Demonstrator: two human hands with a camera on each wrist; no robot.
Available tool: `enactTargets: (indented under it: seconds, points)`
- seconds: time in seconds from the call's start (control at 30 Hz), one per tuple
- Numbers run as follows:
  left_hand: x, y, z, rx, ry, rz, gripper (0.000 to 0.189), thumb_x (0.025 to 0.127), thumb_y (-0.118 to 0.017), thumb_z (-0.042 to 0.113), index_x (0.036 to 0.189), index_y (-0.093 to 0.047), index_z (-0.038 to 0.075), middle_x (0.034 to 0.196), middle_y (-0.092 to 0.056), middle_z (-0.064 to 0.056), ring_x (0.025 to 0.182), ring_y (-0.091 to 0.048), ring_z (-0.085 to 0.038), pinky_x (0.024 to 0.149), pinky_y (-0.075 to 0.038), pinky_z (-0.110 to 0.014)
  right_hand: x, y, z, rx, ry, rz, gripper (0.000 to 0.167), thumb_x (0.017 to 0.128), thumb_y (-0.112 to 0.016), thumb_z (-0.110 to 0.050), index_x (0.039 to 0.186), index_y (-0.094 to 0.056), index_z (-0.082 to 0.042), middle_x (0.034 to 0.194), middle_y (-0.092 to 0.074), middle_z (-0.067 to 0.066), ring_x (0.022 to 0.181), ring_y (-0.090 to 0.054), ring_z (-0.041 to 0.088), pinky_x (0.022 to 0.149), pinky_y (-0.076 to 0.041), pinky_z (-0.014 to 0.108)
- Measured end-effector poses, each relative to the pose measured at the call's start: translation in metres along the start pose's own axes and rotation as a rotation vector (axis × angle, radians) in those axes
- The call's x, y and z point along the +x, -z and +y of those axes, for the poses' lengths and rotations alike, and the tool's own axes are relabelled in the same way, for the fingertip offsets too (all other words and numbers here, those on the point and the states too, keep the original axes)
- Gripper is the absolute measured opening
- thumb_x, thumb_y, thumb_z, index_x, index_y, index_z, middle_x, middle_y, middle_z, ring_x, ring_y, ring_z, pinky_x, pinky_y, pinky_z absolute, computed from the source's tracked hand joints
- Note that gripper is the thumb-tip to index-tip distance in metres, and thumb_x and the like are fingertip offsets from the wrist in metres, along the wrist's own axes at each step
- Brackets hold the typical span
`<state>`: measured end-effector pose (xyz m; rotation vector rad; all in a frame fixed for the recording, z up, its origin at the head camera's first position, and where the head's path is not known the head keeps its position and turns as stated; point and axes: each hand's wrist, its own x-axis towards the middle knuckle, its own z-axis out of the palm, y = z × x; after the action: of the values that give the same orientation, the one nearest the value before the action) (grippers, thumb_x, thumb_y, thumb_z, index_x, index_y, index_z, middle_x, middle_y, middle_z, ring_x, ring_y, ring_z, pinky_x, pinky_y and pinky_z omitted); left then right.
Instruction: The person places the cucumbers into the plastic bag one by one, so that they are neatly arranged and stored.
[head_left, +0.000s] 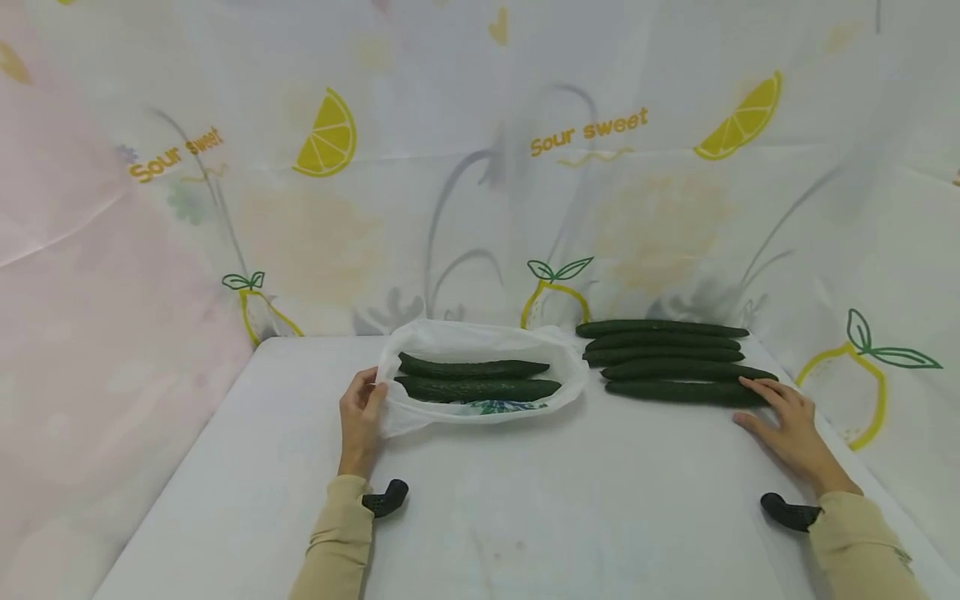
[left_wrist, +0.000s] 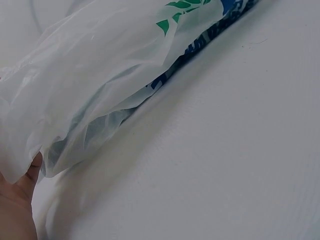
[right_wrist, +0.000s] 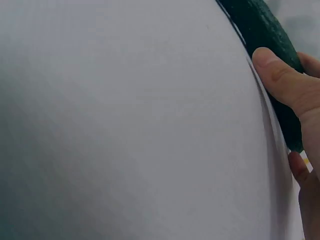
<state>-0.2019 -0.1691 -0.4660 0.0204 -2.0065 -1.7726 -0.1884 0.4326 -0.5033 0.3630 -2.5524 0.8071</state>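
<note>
A white plastic bag [head_left: 408,415] with a blue and green print lies with its mouth spread wide. Two dark green cucumbers, a nearer one [head_left: 480,389] and a farther one [head_left: 472,367], rest inside it. At the bag's left end, my left hand [head_left: 363,421] pinches the rim between thumb and fingers; the left wrist view shows the hand [left_wrist: 20,197] only partly. On the right, my right hand [head_left: 787,425] holds the right end of the nearest loose cucumber [head_left: 675,392]. In the right wrist view the thumb [right_wrist: 280,75] lies along this cucumber [right_wrist: 257,30], with fingers beyond it.
Several more cucumbers [head_left: 667,357] lie side by side behind the held one, to the right of the bag. All this rests on a white-covered table [head_left: 555,508]. A lemon-printed cloth [head_left: 450,208] hangs behind and at both sides.
</note>
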Motion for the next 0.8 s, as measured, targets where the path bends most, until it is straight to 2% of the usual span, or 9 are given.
enactTargets:
  seconds: [0.07, 0.13, 0.3, 0.53, 0.8]
  points:
    - [0.001, 0.001, -0.001, -0.006, 0.0, 0.003, 0.024, 0.089, -0.054, -0.002, 0.111, -0.06, -0.008, 0.086, -0.058, -0.002, 0.071, -0.052, -0.003, 0.068, -0.041, -0.016, 0.005, 0.003, 0.002, -0.021, -0.008, -0.04, 0.059, 0.082, -0.072, -0.014, 0.134, -0.047, -0.002, 0.127, -0.04, 0.03, 0.115, -0.029, 0.046, 0.093, -0.01, 0.053]
    - [0.002, 0.001, -0.002, -0.01, -0.006, 0.003, 0.024, 0.089, -0.054, -0.002, 0.111, -0.06, -0.009, 0.086, -0.058, 0.0, 0.071, -0.052, -0.003, 0.067, -0.041, -0.015, 0.009, 0.006, 0.004, -0.036, -0.026, -0.072, 0.06, 0.082, -0.072, -0.018, 0.134, -0.047, -0.002, 0.127, -0.04, 0.031, 0.114, -0.03, 0.047, 0.091, -0.011, 0.057]
    - [0.002, 0.002, -0.003, -0.013, -0.009, 0.0, 0.023, 0.089, -0.054, -0.003, 0.111, -0.059, -0.011, 0.087, -0.058, -0.001, 0.072, -0.052, -0.003, 0.068, -0.041, -0.016, 0.016, 0.012, 0.007, -0.076, -0.056, -0.119, 0.057, 0.081, -0.073, -0.023, 0.129, -0.05, -0.001, 0.124, -0.043, 0.034, 0.111, -0.033, 0.049, 0.087, -0.013, 0.057]
    - [0.004, -0.001, -0.001, -0.006, -0.017, -0.003, 0.023, 0.089, -0.053, -0.002, 0.11, -0.059, -0.01, 0.091, -0.059, -0.002, 0.073, -0.054, -0.002, 0.07, -0.041, -0.016, 0.022, 0.014, 0.001, -0.112, -0.157, -0.148, 0.049, 0.085, -0.068, -0.032, 0.121, -0.053, -0.002, 0.125, -0.039, 0.033, 0.107, -0.024, 0.057, 0.074, -0.02, 0.062]
    - [0.002, 0.0, -0.003, 0.004, -0.004, 0.001, 0.024, 0.089, -0.053, -0.003, 0.111, -0.059, -0.011, 0.089, -0.058, -0.004, 0.071, -0.053, -0.003, 0.068, -0.041, -0.016, 0.02, 0.01, 0.0, -0.144, -0.177, -0.17, 0.048, 0.088, -0.064, -0.035, 0.12, -0.05, -0.004, 0.125, -0.038, 0.034, 0.105, -0.026, 0.061, 0.071, -0.023, 0.065]
